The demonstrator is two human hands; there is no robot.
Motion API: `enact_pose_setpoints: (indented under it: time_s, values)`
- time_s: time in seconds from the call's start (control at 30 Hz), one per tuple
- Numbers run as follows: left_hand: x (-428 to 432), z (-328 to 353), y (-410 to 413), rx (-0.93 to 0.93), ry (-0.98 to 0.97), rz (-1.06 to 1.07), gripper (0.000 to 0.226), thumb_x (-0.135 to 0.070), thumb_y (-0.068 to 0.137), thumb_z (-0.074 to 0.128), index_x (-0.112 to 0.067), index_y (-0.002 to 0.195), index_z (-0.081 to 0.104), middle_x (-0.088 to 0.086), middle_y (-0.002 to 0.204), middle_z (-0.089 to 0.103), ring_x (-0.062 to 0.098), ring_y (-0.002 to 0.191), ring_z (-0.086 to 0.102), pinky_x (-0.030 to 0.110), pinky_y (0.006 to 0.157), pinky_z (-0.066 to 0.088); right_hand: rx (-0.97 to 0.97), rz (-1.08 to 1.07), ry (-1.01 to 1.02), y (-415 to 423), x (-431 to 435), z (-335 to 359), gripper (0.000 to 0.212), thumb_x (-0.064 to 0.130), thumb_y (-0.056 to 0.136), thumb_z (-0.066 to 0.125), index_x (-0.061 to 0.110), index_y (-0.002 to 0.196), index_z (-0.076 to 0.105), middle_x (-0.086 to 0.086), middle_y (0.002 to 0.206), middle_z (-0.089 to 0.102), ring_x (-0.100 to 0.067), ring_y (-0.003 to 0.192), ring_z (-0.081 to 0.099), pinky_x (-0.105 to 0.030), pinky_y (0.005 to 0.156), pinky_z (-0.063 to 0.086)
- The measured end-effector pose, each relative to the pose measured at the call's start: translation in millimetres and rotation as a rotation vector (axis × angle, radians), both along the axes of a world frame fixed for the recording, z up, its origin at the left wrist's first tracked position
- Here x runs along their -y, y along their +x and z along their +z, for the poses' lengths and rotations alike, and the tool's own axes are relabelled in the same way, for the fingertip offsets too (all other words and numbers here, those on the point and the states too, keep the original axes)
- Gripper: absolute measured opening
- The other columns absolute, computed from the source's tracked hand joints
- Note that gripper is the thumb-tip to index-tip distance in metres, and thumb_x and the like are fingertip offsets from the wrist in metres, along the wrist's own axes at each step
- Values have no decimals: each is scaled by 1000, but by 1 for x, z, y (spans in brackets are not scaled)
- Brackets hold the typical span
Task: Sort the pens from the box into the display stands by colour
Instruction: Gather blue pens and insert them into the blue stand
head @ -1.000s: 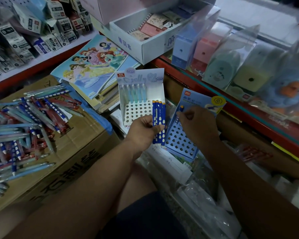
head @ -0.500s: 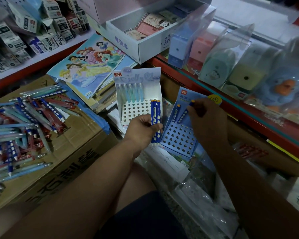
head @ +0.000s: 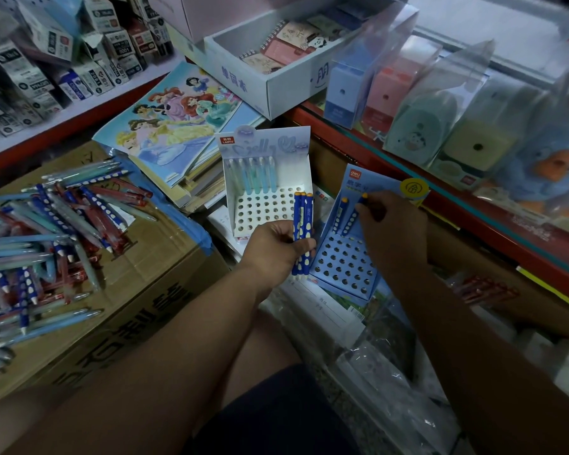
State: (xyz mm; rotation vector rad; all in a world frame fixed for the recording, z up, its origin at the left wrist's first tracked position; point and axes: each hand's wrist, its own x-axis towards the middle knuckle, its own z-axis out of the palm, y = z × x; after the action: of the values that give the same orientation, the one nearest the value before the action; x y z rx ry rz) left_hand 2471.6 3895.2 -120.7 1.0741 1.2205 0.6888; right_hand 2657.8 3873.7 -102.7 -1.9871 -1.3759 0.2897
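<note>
My left hand (head: 276, 249) grips a small bundle of dark blue pens (head: 302, 224) with orange tops, held upright between the two stands. My right hand (head: 388, 224) pinches the top of one dark blue pen (head: 353, 216) standing in the back row of the blue display stand (head: 342, 267). Another dark blue pen (head: 339, 215) stands just left of it. The white display stand (head: 266, 205) holds several pale blue and green pens along its back row. A heap of mixed pens (head: 46, 231) lies on the cardboard box (head: 138, 290) at the left.
A stack of princess colouring books (head: 174, 126) lies behind the white stand. A white box of notebooks (head: 276, 80) and packaged sharpeners (head: 440, 103) sit on the red-edged shelf at the right. Small cartons (head: 46, 60) fill the left shelf. Plastic-wrapped goods (head: 375, 372) lie below my right arm.
My right hand took one more dark blue pen to the blue stand, where two now stand in the back row. The bundle in my left hand is smaller.
</note>
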Motion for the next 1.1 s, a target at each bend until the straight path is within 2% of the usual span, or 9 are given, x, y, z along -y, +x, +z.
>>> enact_pose_setpoints:
  time_s: [0.1,0.23,0.5,0.63,0.7,0.77,0.93,1.03,1.1]
  values:
    - [0,0,1,-3,4,-4,12,-4,89,69,-6,100,73,9,87,75,23,83,71,49,86,59,19,-3,-38,-2,-2,-5,18,26,98,60,12,103,71,-3,90,72,-8,71,55,-11,57,34]
    - [0,2,3,-11,7,-17,10,-6,89,70,-11,96,74,5,84,75,22,83,71,46,84,59,44,-1,-126,-6,-10,-17,17,25,98,58,12,96,69,-5,88,70,-15,75,62,-27,60,47]
    - [3,6,2,20,2,-63,14,-4,89,69,-11,101,73,7,88,75,21,84,72,39,81,61,78,-29,-156,-7,-5,-4,18,34,94,64,17,100,68,1,90,70,-16,78,66,-30,65,53]
    - [4,9,2,69,4,-118,21,-1,88,69,1,109,70,19,98,74,33,94,72,42,84,60,-230,132,-41,-15,14,15,6,31,92,69,26,94,67,17,83,65,-1,76,66,-14,63,51]
    - [6,11,4,98,15,-174,23,1,89,68,6,111,68,25,102,72,36,96,71,45,87,59,-419,238,-49,-21,19,20,10,22,90,72,23,99,68,13,88,69,1,80,68,-12,66,53]
    - [9,12,6,89,36,-222,23,2,89,67,7,111,68,26,103,71,34,94,70,45,88,59,-471,292,-67,-24,20,19,10,17,90,71,20,99,71,8,87,72,-1,79,69,-14,66,53]
    - [9,11,7,5,59,-170,18,2,87,69,-5,103,72,23,100,72,34,93,71,40,84,60,-267,126,11,-7,20,19,5,25,92,70,27,92,65,18,80,65,2,75,65,-16,70,51]
    - [5,8,4,-24,40,-112,17,0,86,71,-11,100,72,22,100,71,22,82,68,33,78,61,-191,-36,32,5,20,17,15,25,94,67,14,104,71,1,92,72,-12,82,66,-34,79,55]
    - [4,7,3,-36,32,-108,18,-1,86,72,-11,100,73,22,101,71,21,82,68,36,80,60,-104,-45,9,9,17,12,20,24,95,66,7,105,71,-8,96,73,-15,81,63,-31,75,50]
